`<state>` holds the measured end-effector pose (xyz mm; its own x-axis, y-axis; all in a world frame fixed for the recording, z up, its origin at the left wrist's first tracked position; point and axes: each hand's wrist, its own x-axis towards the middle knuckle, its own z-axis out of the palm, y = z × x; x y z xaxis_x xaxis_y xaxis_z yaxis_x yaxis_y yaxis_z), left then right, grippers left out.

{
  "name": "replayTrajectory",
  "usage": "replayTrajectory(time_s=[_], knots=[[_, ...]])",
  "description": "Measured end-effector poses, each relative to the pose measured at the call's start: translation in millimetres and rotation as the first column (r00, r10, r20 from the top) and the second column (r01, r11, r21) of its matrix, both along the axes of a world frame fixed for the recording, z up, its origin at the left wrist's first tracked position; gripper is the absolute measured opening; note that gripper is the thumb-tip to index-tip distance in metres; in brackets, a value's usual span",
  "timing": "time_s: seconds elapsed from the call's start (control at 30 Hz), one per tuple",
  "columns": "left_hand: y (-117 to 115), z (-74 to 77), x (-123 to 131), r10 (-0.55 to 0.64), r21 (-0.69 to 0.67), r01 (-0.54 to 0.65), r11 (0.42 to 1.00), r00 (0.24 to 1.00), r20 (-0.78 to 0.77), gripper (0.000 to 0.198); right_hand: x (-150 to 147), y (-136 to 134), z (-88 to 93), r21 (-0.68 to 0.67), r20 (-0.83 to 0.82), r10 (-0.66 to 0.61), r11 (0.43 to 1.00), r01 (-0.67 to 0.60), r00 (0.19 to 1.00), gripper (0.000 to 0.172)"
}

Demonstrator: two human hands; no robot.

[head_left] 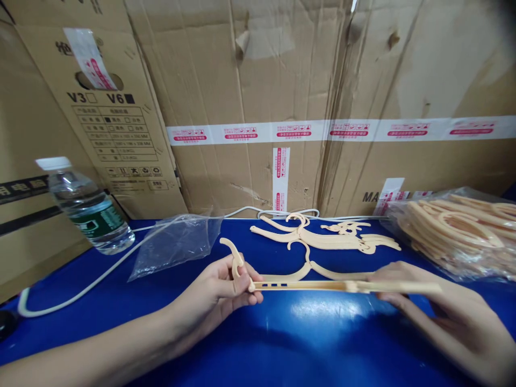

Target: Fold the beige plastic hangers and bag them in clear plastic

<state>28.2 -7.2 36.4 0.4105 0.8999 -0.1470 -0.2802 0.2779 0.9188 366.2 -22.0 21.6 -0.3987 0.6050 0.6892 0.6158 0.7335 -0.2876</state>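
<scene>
My left hand pinches a beige plastic folding clothes hanger at one end. Its curved hook piece sticks up between my thumb and fingers. The hanger body runs level across to my right hand, whose fingers close on its other end; that end is slightly blurred. Small rectangular slots show along the body near my left hand. Just behind it on the blue table lies another hanger with its arms spread. Farther back rest more hangers and a few small loose hook parts.
A clear bag full of beige hangers sits at the right. At the left stand a water bottle and a crumpled clear plastic bag. A white cable crosses the table. Large cardboard boxes wall off the back.
</scene>
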Motion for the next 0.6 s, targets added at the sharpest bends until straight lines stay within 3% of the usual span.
replayTrajectory(time_s=[0.23, 0.47, 0.6], knots=[[3.6, -4.4, -0.1, 0.087, 0.004, -0.086, 0.996, 0.995, -0.048, 0.035, 0.5, -3.4, -9.3, -0.052, 0.028, 0.038, 0.998, -0.036, 0.999, 0.027], [2.1, -1.8, 2.7, 0.12, 0.062, -0.118, 0.991, 0.992, -0.028, 0.042, -2.8, -5.8, -10.8, -0.083, -0.017, -0.065, 0.995, 0.063, 0.998, 0.019], [3.1, -3.1, 2.8, 0.164, 0.135, -0.159, 0.978, 0.986, -0.03, 0.045, -6.9, -11.0, -10.3, -0.094, -0.08, -0.199, 0.977, 0.191, 0.977, 0.033]])
